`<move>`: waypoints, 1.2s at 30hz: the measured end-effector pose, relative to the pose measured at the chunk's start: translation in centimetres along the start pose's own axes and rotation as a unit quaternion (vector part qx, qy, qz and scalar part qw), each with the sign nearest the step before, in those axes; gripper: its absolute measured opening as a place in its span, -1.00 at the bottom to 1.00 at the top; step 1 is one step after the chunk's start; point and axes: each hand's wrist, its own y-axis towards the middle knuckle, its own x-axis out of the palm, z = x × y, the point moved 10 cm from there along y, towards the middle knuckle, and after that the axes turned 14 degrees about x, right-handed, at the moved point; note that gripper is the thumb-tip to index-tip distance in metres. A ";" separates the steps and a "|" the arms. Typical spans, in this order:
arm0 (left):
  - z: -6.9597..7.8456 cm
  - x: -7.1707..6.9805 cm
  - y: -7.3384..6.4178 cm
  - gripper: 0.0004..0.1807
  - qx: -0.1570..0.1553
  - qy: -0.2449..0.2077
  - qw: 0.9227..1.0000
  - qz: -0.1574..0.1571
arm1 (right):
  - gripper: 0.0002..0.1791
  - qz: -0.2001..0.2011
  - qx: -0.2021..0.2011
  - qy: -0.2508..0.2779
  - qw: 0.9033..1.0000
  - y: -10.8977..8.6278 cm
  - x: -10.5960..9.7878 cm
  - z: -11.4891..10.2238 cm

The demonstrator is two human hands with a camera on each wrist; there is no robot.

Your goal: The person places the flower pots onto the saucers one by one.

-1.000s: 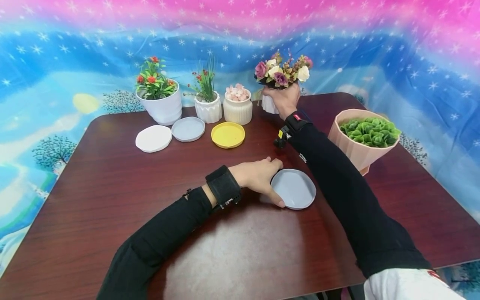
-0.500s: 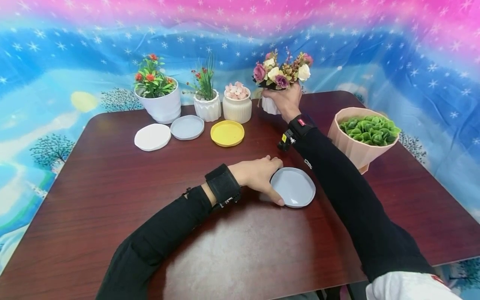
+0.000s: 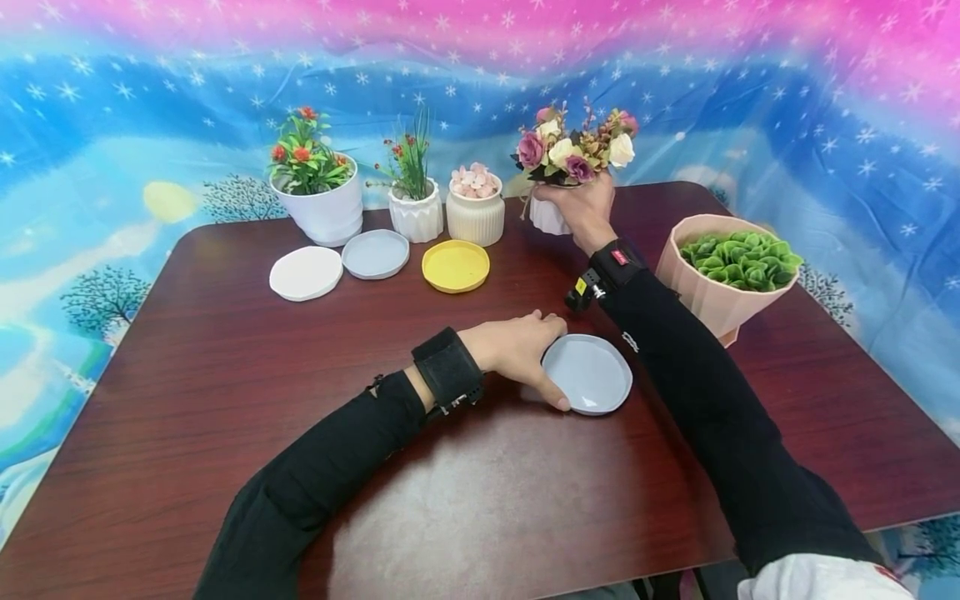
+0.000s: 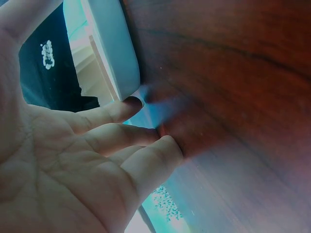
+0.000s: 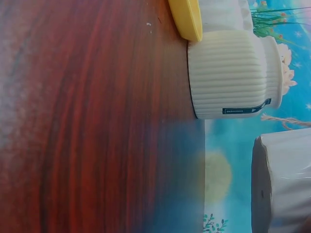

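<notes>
My right hand (image 3: 588, 208) grips a white flower pot (image 3: 549, 217) just under its purple and white roses (image 3: 573, 150). In the right wrist view the pot's underside (image 5: 261, 189) shows, with a gap between it and the tabletop. My left hand (image 3: 517, 350) lies at the left side of a grey-blue saucer (image 3: 588, 375), thumb and fingers spread along its rim. In the left wrist view the fingers (image 4: 150, 165) are fairly straight, with fingertips down at the wood and one right at the saucer's edge (image 4: 114, 48).
Along the back stand a large white pot (image 3: 326, 217) with red flowers, a small white pot (image 3: 416, 218), and a ribbed cream pot (image 3: 476, 218). Before them lie white (image 3: 306, 273), grey-blue (image 3: 376, 254) and yellow (image 3: 455, 267) saucers. A pink pot (image 3: 708, 292) stands right.
My right hand has shifted slightly right and toward me with the white pot of roses. The left hand and the saucer beside it have stayed put.
</notes>
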 end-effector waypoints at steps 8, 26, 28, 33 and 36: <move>1.1 -0.7 -0.6 0.00 0.003 -0.002 1.000 -0.005 | -0.10 0.000 -0.003 -0.012 1.000 -0.8 -0.7 -0.1; -0.3 0.0 0.3 0.11 0.002 -0.014 1.000 -0.002 | -0.21 -0.053 -0.029 0.086 0.994 -4.0 -0.9 -0.9; -0.3 0.0 0.3 0.12 0.003 -0.013 1.000 -0.003 | -0.21 -0.056 -0.030 0.089 0.994 -4.2 -1.0 -1.0; 0.3 -0.3 -0.1 0.05 0.000 -0.005 1.000 -0.007 | -0.16 -0.064 -0.037 0.090 0.993 -5.0 -1.1 -1.5; 0.2 -0.2 -0.1 0.05 -0.002 -0.004 1.000 -0.009 | -0.12 -0.070 -0.039 0.089 0.993 -5.6 -1.2 -1.8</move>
